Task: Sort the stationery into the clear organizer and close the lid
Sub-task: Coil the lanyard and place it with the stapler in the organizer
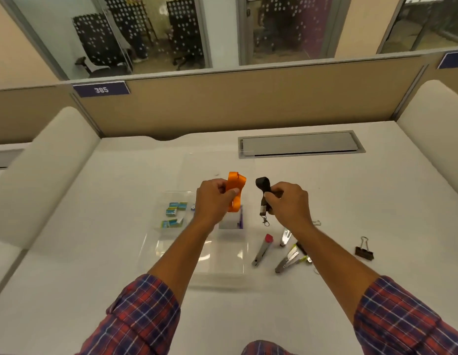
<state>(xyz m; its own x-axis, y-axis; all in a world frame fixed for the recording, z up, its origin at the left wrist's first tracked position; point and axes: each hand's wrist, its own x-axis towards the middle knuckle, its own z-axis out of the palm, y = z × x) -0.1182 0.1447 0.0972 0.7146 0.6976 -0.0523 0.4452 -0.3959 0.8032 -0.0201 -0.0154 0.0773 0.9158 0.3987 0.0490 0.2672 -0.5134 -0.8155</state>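
Note:
The clear organizer (197, 262) lies open on the white desk, its lid (217, 165) folded back behind it. Several small blue-green boxes (172, 212) sit in its far left compartment. My left hand (213, 201) holds a folded orange lanyard (236, 187) above the organizer's far right part. My right hand (289, 203) grips a folded black lanyard (264, 187) with a metal clip (265, 221) dangling, just right of the organizer. A red-tipped cutter (262, 249), metal staplers (290, 258) and a black binder clip (364, 251) lie on the desk to the right.
A grey cable flap (299, 144) is set into the desk behind the organizer. Beige partition walls (235, 106) and padded side dividers (38, 175) enclose the desk. A small wire clip (317, 222) lies by my right wrist.

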